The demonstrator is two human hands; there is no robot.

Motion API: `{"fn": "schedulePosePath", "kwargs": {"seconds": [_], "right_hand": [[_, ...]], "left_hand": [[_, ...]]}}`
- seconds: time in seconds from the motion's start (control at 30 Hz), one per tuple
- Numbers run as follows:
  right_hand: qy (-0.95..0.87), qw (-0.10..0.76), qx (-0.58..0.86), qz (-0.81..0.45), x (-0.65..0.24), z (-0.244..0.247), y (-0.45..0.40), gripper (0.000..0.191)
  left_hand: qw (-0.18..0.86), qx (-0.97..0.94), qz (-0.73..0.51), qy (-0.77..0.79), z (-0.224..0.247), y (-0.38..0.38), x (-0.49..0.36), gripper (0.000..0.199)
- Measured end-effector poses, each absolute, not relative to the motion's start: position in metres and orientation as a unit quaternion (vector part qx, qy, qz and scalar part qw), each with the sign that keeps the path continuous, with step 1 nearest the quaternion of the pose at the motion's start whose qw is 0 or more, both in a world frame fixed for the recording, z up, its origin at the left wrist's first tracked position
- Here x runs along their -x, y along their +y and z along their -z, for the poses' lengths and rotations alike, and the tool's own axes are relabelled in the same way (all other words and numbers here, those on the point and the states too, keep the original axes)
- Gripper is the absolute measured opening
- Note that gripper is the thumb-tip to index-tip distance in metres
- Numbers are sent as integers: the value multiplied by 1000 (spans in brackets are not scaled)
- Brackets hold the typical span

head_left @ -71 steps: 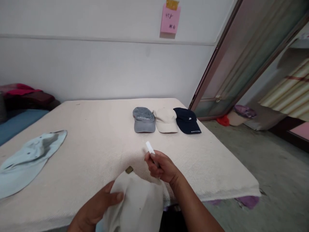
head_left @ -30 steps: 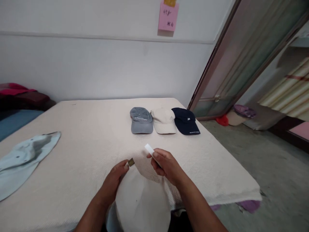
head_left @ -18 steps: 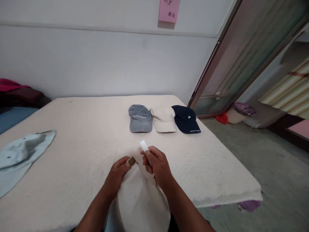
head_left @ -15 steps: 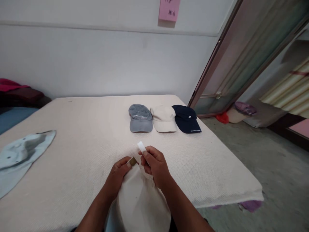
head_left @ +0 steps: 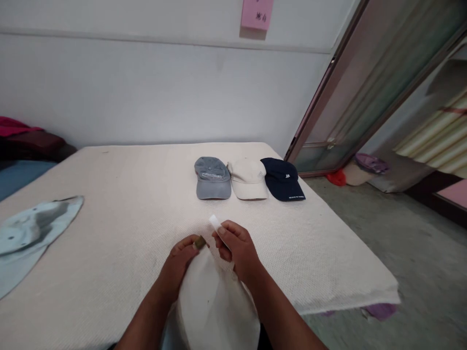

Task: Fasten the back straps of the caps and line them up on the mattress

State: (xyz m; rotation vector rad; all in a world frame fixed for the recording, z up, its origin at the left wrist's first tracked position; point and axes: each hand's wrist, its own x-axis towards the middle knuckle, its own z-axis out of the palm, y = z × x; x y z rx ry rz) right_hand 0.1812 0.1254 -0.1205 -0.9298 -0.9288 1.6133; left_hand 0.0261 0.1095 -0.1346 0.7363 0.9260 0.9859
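Observation:
Close to me is an off-white cap [head_left: 215,306], its back turned away from me. My left hand [head_left: 178,267] pinches the cap's edge beside a brass-coloured buckle [head_left: 199,242]. Between the thumb and fingers of my right hand [head_left: 237,248] is the cap's strap, its pale strap end [head_left: 214,222] sticking up past the fingertips. The buckle and the strap end are apart, with a small gap between my hands. Part of the strap is hidden behind my right fingers.
Beyond my hands, a grey cap [head_left: 213,178], a beige cap [head_left: 248,179] and a navy cap [head_left: 282,179] lie in a row on the white-covered bed [head_left: 138,194]. A pale blue cap [head_left: 32,233] lies at the left. The bed's right edge drops to a concrete floor [head_left: 350,223].
My right hand, with the strap end, has shifted very slightly to the right. The view has moved a little; both hands keep their hold on the cap.

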Motion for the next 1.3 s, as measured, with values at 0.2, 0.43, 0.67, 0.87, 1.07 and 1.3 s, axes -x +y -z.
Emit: {"fn": "schedulePosePath", "kwargs": {"seconds": [0.2, 0.43, 0.67, 0.87, 1.07, 1.3], "right_hand": [[-353, 507, 342, -708, -196, 119, 127, 24], [-374, 482, 332, -719, -203, 118, 124, 28], [-471, 445, 318, -692, -202, 116, 121, 23], [-479, 447, 290, -698, -201, 114, 117, 20], [-479, 449, 248, -713, -204, 112, 116, 18], [-497, 440, 267, -699, -208, 114, 116, 20]], "left_hand": [[769, -279, -453, 355, 127, 106, -27, 20], [775, -234, -484, 333, 124, 106, -33, 29], [773, -254, -473, 337, 120, 105, -39, 27], [749, -322, -431, 388, 123, 104, -32, 29], [759, -332, -419, 372, 124, 106, -31, 26], [745, -343, -379, 429, 128, 106, -30, 17]]}}
